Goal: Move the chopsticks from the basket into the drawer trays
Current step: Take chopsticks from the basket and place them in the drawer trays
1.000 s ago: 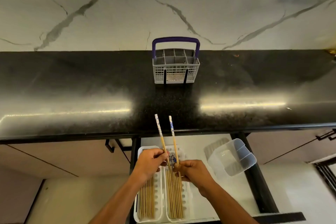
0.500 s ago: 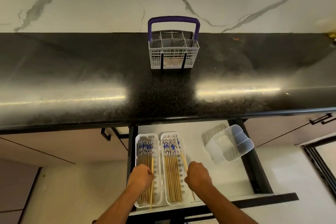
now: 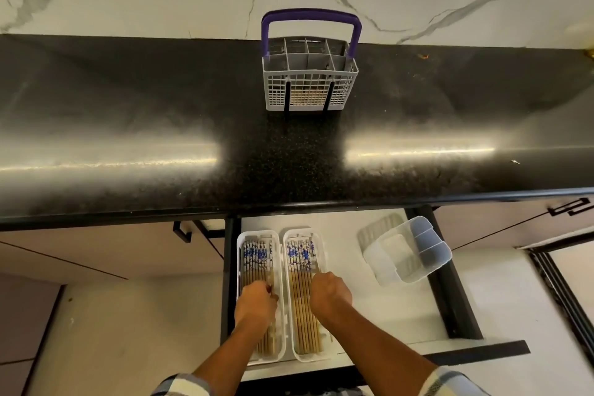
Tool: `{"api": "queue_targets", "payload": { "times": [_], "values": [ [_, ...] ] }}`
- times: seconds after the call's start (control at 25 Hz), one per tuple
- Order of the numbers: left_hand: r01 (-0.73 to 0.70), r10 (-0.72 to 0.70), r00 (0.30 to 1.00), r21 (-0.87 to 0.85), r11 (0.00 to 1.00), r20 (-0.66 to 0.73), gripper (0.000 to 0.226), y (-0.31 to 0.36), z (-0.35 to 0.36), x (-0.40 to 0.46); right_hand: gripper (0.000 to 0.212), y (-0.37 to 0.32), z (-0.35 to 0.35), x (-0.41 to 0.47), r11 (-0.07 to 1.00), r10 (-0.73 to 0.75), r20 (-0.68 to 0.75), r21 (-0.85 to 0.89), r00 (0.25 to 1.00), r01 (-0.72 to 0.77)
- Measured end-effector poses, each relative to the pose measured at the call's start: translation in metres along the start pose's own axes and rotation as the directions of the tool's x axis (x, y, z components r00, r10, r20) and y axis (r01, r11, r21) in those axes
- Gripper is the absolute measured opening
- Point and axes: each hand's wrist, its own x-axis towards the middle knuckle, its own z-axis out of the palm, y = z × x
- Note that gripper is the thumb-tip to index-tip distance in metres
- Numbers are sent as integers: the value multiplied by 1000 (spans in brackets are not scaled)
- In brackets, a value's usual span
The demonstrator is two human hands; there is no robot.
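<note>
Two white trays lie side by side in the open drawer, the left tray (image 3: 239, 270) and the right tray (image 3: 325, 251). Both hold several wooden chopsticks with blue-patterned tops: the left bundle (image 3: 257, 264) and the right bundle (image 3: 300, 267). My left hand (image 3: 255, 302) rests curled on the left tray's chopsticks. My right hand (image 3: 329, 294) rests curled at the right tray's right edge. My fingers point down, so any grip is hidden. The grey basket (image 3: 310, 87) with a purple handle stands on the counter, with no chopsticks sticking out.
A clear plastic container (image 3: 408, 254) lies tilted in the drawer to the right of the trays, on a ribbed lid. The black countertop (image 3: 160, 138) overhangs the drawer's back. The drawer's dark front rail (image 3: 466, 349) runs just ahead of my forearms.
A second ago each hand held one chopstick upright above the trays. Both hands have lowered them flat into the trays, and my view has tilted downward.
</note>
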Motion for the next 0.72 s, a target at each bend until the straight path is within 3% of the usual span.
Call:
{"api": "queue_targets", "payload": {
  "times": [0.4, 0.72],
  "values": [
    [32, -31, 999, 76, 997, -15, 11, -4, 13, 16, 23, -7, 17, 11, 992, 4, 103, -129, 995, 9],
    [50, -52, 999, 99, 994, 17, 11, -7, 18, 25, 22, -7, 26, 14, 989, -21, 97, -143, 995, 35]
  ]
}}
